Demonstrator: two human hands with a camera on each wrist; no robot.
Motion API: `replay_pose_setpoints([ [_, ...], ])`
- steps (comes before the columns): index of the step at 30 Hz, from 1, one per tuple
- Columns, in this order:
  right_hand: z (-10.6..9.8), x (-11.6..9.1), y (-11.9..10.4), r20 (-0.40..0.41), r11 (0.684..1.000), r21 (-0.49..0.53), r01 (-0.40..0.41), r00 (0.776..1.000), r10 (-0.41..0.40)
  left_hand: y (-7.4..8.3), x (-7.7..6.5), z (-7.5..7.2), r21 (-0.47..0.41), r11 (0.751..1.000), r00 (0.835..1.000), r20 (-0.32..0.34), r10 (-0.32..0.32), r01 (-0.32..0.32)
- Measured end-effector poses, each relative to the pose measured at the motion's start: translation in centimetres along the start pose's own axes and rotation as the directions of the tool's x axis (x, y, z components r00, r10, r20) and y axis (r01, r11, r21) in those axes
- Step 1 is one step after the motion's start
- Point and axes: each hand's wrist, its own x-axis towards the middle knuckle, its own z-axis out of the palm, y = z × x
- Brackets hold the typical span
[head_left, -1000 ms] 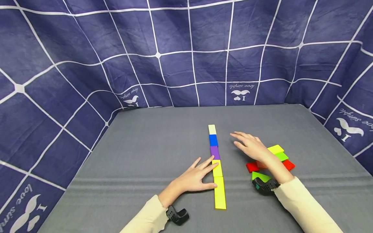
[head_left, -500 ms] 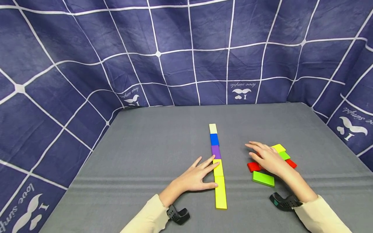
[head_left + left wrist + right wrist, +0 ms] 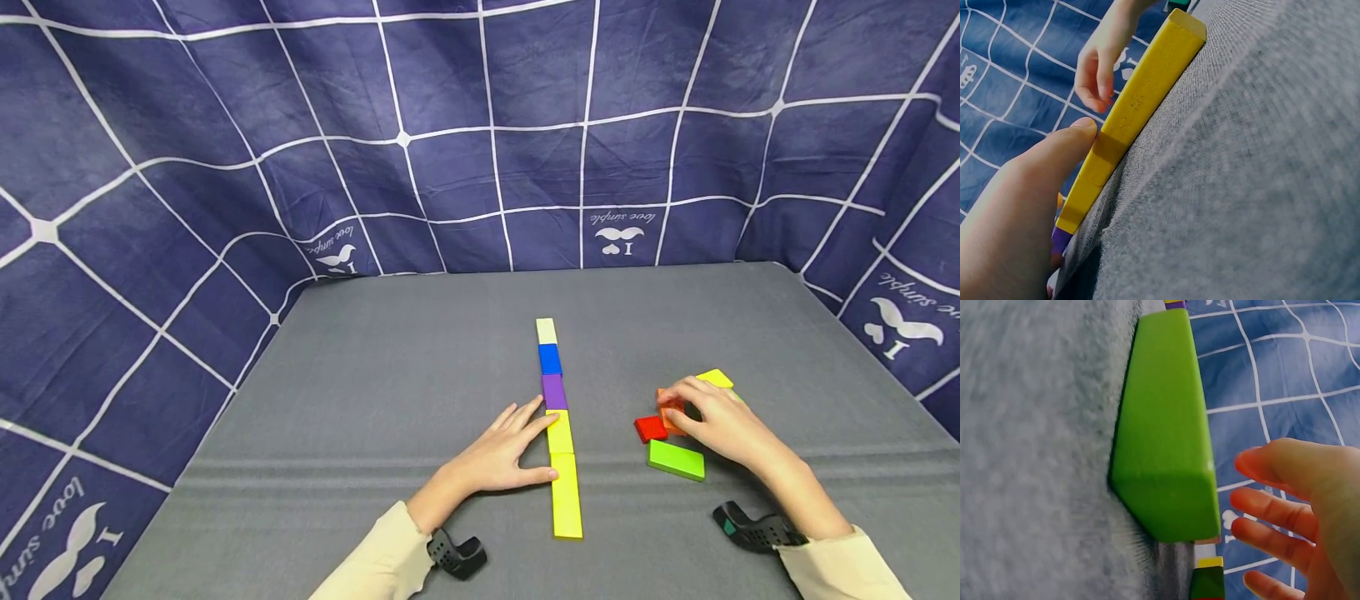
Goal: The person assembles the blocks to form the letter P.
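Observation:
My left hand [image 3: 491, 457] lies beside a straight row of blocks, fingers spread. Its thumb touches the long yellow block [image 3: 567, 510], and a finger rests on the shorter yellow block [image 3: 562, 440]. Beyond these, the row runs on with a purple block [image 3: 554, 393], a blue block [image 3: 550, 359] and a cream block [image 3: 547, 331]. Over the loose blocks at the right, my right hand [image 3: 726, 423] bends its fingers and thumb down around an orange block [image 3: 674, 428]. In the right wrist view, a gap shows between thumb and fingers, near a green block [image 3: 1163, 419].
A small red block [image 3: 649, 429] lies left of the orange one. Behind the right hand a yellow block [image 3: 717, 378] partly shows. A blue cloth [image 3: 450, 100] with white lines stands around the grey tabletop [image 3: 375, 350].
My right hand has drawn back from near the row toward the loose blocks, and its fingers have lowered to the orange block. The left hand has stayed almost still.

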Motion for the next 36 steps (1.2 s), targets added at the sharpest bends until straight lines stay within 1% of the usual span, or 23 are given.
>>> replay_pose_setpoints([
  [5,0.0,-0.1,0.1,0.064,0.999,0.020,-0.042,0.997,0.040,0.0,0.0,0.0,0.012,1.000,1.000,0.015,-0.004,0.004],
  [8,0.0,-0.2,0.2,0.085,0.998,0.032,-0.052,0.995,0.049,0.0,0.1,-0.1,0.017,1.000,1.000,0.022,-0.001,0.001],
  [11,-0.2,-0.3,0.4,0.096,0.998,0.045,-0.044,0.995,0.040,0.0,0.1,-0.1,0.016,1.000,1.000,0.022,0.000,0.000],
  [16,-0.4,-0.7,0.7,0.090,0.998,0.066,-0.002,0.996,-0.004,0.1,0.0,-0.1,0.014,1.000,1.000,0.024,-0.001,0.001],
  [18,-0.5,-0.8,0.7,0.101,0.997,0.073,-0.003,0.995,-0.004,0.1,0.1,-0.1,0.013,1.000,1.000,0.025,-0.002,0.002],
  [23,-0.8,-0.7,0.6,0.164,0.997,0.067,-0.039,0.986,0.028,0.1,0.1,-0.1,0.002,1.000,1.000,0.027,-0.005,0.005],
  [26,-0.6,-0.5,0.5,0.148,0.998,0.051,-0.027,0.989,0.019,0.1,0.1,-0.1,-0.004,1.000,1.000,0.027,-0.005,0.005],
  [30,0.3,-0.2,0.4,0.067,0.999,0.045,0.015,0.998,-0.018,0.1,0.1,0.0,-0.007,1.000,1.000,0.027,-0.004,0.004],
  [32,0.6,-0.1,0.2,0.048,0.998,0.056,0.020,0.999,-0.022,0.0,0.1,0.0,-0.005,1.000,1.000,0.027,-0.001,0.002],
  [34,0.8,0.0,0.0,0.052,0.997,0.071,0.011,0.999,-0.014,0.0,0.1,0.0,-0.005,1.000,1.000,0.028,-0.001,0.001],
  [36,1.0,0.2,-0.2,0.075,0.997,0.082,-0.006,0.997,0.000,0.0,0.2,0.0,-0.006,1.000,1.000,0.027,-0.001,0.001],
])
